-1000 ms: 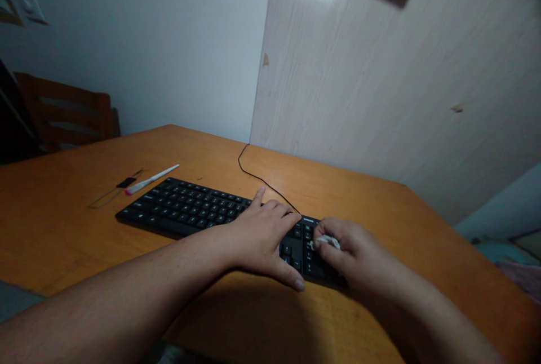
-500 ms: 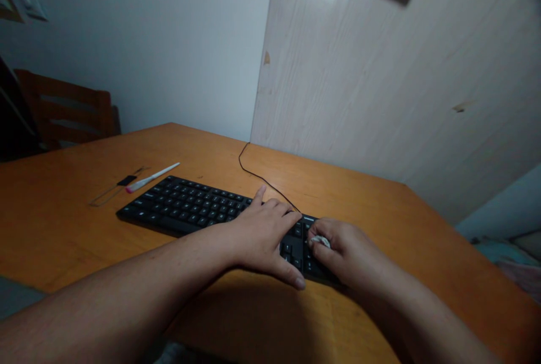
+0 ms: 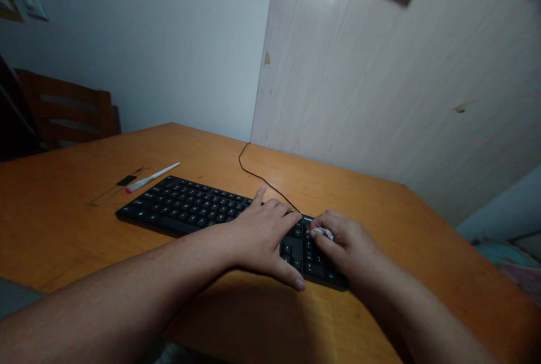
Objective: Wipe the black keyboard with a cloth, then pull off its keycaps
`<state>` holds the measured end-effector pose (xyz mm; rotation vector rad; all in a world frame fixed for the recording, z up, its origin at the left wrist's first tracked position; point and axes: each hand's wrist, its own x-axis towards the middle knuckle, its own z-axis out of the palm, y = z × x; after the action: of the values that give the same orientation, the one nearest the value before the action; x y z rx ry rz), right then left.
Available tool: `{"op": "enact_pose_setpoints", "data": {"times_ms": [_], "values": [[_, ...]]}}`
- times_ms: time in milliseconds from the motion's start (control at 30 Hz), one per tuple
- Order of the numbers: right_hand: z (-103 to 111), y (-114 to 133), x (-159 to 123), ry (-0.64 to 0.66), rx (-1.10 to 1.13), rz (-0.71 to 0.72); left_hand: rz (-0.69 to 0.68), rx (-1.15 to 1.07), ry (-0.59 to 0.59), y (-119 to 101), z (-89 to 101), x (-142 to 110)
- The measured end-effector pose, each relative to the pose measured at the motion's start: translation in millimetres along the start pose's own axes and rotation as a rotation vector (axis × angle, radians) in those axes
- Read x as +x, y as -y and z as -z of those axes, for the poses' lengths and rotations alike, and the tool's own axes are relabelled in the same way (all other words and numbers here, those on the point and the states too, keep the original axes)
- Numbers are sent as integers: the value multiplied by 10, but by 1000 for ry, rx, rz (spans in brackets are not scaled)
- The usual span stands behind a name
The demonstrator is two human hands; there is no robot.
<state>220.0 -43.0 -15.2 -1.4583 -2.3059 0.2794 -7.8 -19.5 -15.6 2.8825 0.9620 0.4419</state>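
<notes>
A black keyboard (image 3: 190, 204) lies at a slant on the wooden table. Across its middle-right part rests my left hand (image 3: 266, 234), fingers spread, with the thumb pointing toward the near edge. My right hand (image 3: 344, 240) is closed round a crumpled white wad (image 3: 323, 232), perhaps tissue or cloth, over the number keys at the right end. Most of the wad is hidden in the fingers. Beyond the keyboard's left part lie a white tapered brush-like stick (image 3: 154, 177) with a pink end and a thin wire tool with a black middle piece (image 3: 127, 180).
From the keyboard's back edge a thin black cable (image 3: 264, 177) runs to the wall (image 3: 203, 43). The wooden table (image 3: 359, 200) meets a pale panel (image 3: 359, 82) behind. A wooden chair (image 3: 71, 99) stands at the far left; fabric (image 3: 507, 257) shows at the right.
My right hand, with the white wad, has shifted slightly up and right over the number keys, uncovering more of the keyboard's near right corner. My left hand has stayed put.
</notes>
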Motion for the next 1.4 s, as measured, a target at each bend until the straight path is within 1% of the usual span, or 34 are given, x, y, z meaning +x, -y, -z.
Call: {"op": "enact_pose_setpoints", "data": {"times_ms": [167, 333, 433, 500, 600, 667, 733, 933, 1100, 1267, 1400], "values": [[7, 50, 18, 91, -33, 18, -4, 3, -5, 5, -11, 0], [15, 59, 30, 72, -47, -5, 4, 4, -7, -1, -9, -3], [17, 44, 25, 93, -10, 21, 2, 10, -11, -2, -5, -3], [10, 16, 26, 58, 36, 27, -3, 10, -10, -2, -2, -3], [-16, -48, 50, -86, 69, -18, -2, 7, -7, -3, 6, -2], [-36, -84, 73, -131, 55, -35, 0, 4, -5, -4, 13, -2], [-47, -102, 92, -107, 24, -24, -1, 0, -3, -6, 19, -2], [-26, -83, 95, 30, -51, 24, 3, 3, 0, -8, 15, -3], [-27, -62, 100, 6, -101, 5, -1, 4, 1, -4, 9, 0], [14, 16, 81, 50, -144, 38, 2, -2, -6, 0, -5, 3], [29, 53, 57, 33, -146, 27, 3, -7, -2, 0, -7, 2]]}}
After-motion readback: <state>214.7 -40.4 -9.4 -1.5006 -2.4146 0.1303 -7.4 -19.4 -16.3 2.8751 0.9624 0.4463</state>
